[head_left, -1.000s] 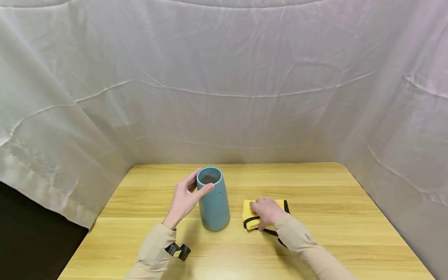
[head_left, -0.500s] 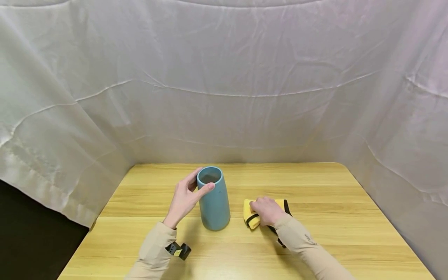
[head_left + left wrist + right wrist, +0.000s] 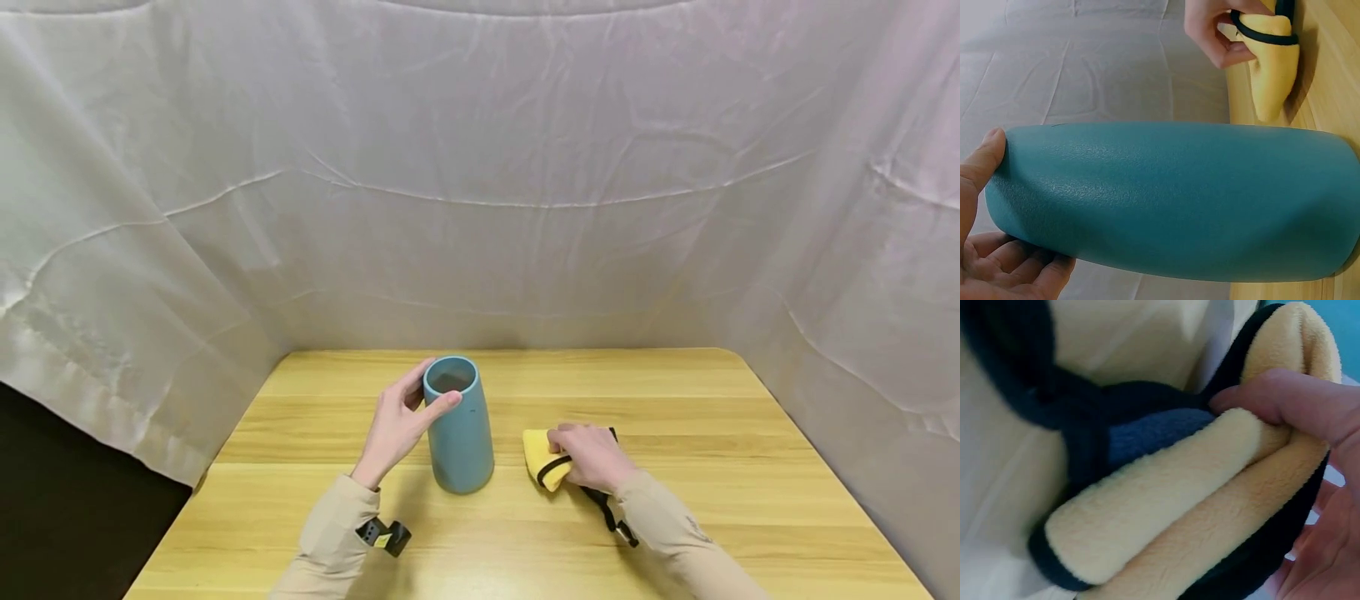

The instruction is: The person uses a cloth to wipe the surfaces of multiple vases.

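vase (image 3: 460,450): blue, upright on the counter (image 3: 750,467), narrower at the mouth than lower down; mouth faces up, small dark mark on the outer wall just below the rim. left hand (image 3: 393,425) grips it high up, thumb on the near side by the rim, other fingers curled round the far side. left wrist view shows the same hold: thumb at the mouth end, fingers bent against the opposite wall, surface faintly textured.

cloth (image 3: 540,458): yellow, folded, black edging; right of the vase, near it but apart. right hand (image 3: 592,457) over its right part, pinching it between thumb and bent fingers. right wrist view: yellow plush folds doubled over in the grip, thumb laid on top, a blue-grey patch between the folds and the black edging. how much of the cloth bears on the counter, cannot tell.

around: counter is pale wood with visible grain. light grey curtain (image 3: 480,167) behind and along both sides, creased. both sleeves (image 3: 330,525) beige. black device (image 3: 390,537) at the left wrist. dark area (image 3: 67,500) beyond the counter, lower left.
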Tool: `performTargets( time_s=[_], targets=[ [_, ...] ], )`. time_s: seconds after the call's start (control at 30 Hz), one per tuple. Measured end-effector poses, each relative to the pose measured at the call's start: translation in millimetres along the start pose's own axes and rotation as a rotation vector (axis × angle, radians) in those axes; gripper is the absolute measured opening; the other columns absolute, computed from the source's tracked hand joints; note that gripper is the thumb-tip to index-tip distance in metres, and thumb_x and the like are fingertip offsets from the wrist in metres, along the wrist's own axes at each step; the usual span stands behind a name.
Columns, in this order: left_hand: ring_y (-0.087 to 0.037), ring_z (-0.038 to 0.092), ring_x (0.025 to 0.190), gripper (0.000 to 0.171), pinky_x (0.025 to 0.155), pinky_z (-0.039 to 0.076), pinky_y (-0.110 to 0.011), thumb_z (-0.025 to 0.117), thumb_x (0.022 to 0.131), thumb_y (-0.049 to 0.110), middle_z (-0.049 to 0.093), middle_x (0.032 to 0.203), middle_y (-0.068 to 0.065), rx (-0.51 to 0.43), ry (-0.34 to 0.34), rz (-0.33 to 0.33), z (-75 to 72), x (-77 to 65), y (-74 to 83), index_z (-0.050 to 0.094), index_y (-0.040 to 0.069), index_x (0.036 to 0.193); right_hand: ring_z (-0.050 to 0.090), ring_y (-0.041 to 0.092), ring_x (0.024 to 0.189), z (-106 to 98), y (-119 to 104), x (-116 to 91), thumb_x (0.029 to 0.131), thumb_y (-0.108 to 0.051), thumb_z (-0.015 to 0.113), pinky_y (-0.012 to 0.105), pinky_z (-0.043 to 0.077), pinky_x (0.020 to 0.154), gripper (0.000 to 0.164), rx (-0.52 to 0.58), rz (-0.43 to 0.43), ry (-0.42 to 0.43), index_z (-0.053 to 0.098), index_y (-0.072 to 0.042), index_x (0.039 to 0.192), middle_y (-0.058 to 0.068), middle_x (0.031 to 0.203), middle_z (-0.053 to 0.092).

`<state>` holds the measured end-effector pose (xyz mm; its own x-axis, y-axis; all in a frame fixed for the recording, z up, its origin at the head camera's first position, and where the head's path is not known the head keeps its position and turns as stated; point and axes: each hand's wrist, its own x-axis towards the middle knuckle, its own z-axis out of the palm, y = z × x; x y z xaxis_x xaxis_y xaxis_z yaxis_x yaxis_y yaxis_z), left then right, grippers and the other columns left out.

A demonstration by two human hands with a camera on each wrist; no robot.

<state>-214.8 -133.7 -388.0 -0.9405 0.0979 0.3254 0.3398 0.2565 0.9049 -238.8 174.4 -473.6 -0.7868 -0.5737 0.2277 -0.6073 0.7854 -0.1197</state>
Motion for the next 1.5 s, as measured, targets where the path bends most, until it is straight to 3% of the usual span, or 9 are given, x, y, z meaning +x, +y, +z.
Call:
performTargets(
  time_s=[0.13,0.23,0.43,0.6,0.8,1.03,1.23,1.5],
  targets=[
    [-0.029,0.058,0.133,0.066,0.114,0.044,-0.042,0.079,0.088,0.021,0.062,0.14,-0.015,-0.002,0.001,0.008,0.3,-0.3,-0.5,0.052,0.004,0.145,0.044,0.003,0.064,-5,7,-5,0.062,-0.01,0.088,0.019,0.036,0.054,0.039,0.121,-0.008,0.082,0.054,-0.022,0.077,-0.011,0.077,0.059],
    [-0.029,0.058,0.133,0.066,0.114,0.044,-0.042,0.079,0.088,0.021,0.062,0.14,-0.016,-0.004,-0.001,0.01,0.2,-0.5,-0.5,0.052,0.004,0.145,0.049,0.001,0.067,-11,11,-7,0.063,-0.006,0.088,0.019,0.041,0.059,0.039,0.236,0.002,0.14,0.055,-0.021,0.078,-0.011,0.076,0.062],
    [-0.029,0.056,0.135,0.065,0.114,0.043,-0.041,0.079,0.089,0.02,0.061,0.142,-0.016,-0.004,-0.01,0.007,-0.1,0.3,-0.7,0.052,0.005,0.145,0.055,0.001,0.077,-21,10,-10,0.064,0.01,0.082,0.022,0.05,0.071,0.039,0.515,0.106,0.209,0.062,-0.017,0.085,-0.005,0.081,0.066],
    [-0.029,0.056,0.136,0.065,0.114,0.043,-0.041,0.078,0.089,0.019,0.06,0.142,-0.017,-0.009,-0.031,0.01,-0.2,0.9,-1.5,0.051,0.003,0.146,0.057,0.009,0.086,-27,4,-9,0.072,0.007,0.081,0.027,0.054,0.074,0.033,0.701,0.195,0.253,0.063,-0.012,0.091,0.003,0.087,0.066],
    [-0.031,0.054,0.137,0.066,0.114,0.042,-0.041,0.078,0.089,0.019,0.059,0.144,-0.017,-0.013,-0.051,0.017,0.3,2.1,-2.8,0.049,0.003,0.147,0.064,0.015,0.096,-34,-7,-4,0.074,0.004,0.082,0.028,0.055,0.078,0.03,0.807,0.264,0.31,0.064,-0.007,0.095,0.013,0.101,0.07],
    [-0.032,0.056,0.135,0.067,0.113,0.044,-0.044,0.076,0.09,0.018,0.058,0.145,-0.018,-0.012,-0.079,0.025,0.9,2.8,-4.7,0.047,0.004,0.149,0.062,0.0,0.091,-35,-23,6,0.077,0.003,0.081,0.026,0.056,0.076,0.027,0.905,0.269,0.355,0.06,-0.001,0.095,0.014,0.098,0.069],
    [-0.031,0.06,0.131,0.066,0.111,0.047,-0.042,0.076,0.09,0.018,0.061,0.141,-0.017,-0.026,-0.091,0.034,3.2,3.4,-5.9,0.048,0.005,0.149,0.063,0.005,0.086,-37,-36,18,0.079,0.005,0.079,0.027,0.061,0.068,0.027,1.018,0.238,0.387,0.059,0.0,0.096,0.011,0.095,0.065],
    [-0.03,0.061,0.13,0.065,0.111,0.047,-0.04,0.077,0.09,0.017,0.062,0.14,-0.017,-0.038,-0.095,0.045,6.1,4.4,-7.1,0.049,0.005,0.148,0.061,0.005,0.082,-40,-53,29,0.078,0.008,0.078,0.027,0.06,0.063,0.026,1.023,0.145,0.421,0.06,0.0,0.096,0.009,0.092,0.063]
  ],
)
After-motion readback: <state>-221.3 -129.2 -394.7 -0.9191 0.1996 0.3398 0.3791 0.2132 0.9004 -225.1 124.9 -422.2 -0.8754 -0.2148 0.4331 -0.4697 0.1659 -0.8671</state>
